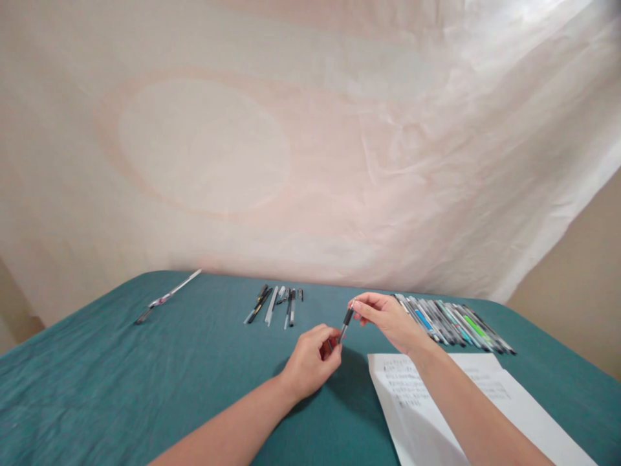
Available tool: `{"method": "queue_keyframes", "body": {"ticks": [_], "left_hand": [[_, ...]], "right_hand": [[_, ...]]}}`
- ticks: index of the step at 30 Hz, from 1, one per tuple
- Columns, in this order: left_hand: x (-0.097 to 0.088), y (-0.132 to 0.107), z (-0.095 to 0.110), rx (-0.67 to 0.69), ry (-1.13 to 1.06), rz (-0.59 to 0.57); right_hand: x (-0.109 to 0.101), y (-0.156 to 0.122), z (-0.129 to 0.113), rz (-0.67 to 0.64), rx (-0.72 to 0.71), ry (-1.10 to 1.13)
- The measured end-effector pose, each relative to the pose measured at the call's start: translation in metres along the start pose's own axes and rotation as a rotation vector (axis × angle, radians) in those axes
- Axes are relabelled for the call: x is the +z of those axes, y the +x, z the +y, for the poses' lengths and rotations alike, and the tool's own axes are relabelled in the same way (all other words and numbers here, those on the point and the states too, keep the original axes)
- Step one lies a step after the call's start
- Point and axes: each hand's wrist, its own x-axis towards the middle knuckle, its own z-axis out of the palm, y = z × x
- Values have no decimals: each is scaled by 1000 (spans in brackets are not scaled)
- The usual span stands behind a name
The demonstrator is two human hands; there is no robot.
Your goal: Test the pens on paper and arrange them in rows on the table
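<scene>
Between my two hands, a slim pen (346, 320) with a dark grip is held at a slant above the cloth. My left hand (314, 360) pinches its lower end between thumb and fingers. The upper end, near a shiny tip, is gripped by my right hand (383, 316). Whether the pen is capped I cannot make out. Under my right forearm lies a white sheet of paper (436, 427) with rows of handwriting. A long row of pens (453, 322), mostly grey and black with some blue and green, rests just beyond my right hand.
A green cloth (204, 362) covers the table. At its back middle lie loose pens and pen parts (274, 305), including caps and thin tubes. Far left is a lone slender stick-like item (167, 298). A pale hanging sheet (310, 142) rises behind the table's back edge.
</scene>
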Motion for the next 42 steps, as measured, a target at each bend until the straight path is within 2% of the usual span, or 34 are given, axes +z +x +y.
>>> {"method": "queue_keyframes", "body": {"ticks": [6, 13, 18, 24, 30, 36, 42], "left_hand": [[0, 1, -1, -4, -12, 8], [0, 1, 0, -14, -23, 1], [0, 1, -1, -18, -15, 8], [2, 1, -2, -20, -40, 0], [2, 2, -3, -35, -72, 12], [4, 1, -5, -74, -120, 19], [4, 3, -4, -110, -151, 22]], "right_hand": [[2, -1, -1, -74, 23, 82], [3, 0, 4, 27, 1, 27], [4, -1, 4, -49, 31, 87], [5, 0, 6, 61, -1, 12], [7, -1, 4, -12, 18, 105], [10, 1, 11, 102, 16, 72], [15, -2, 10, 7, 1, 104]]}}
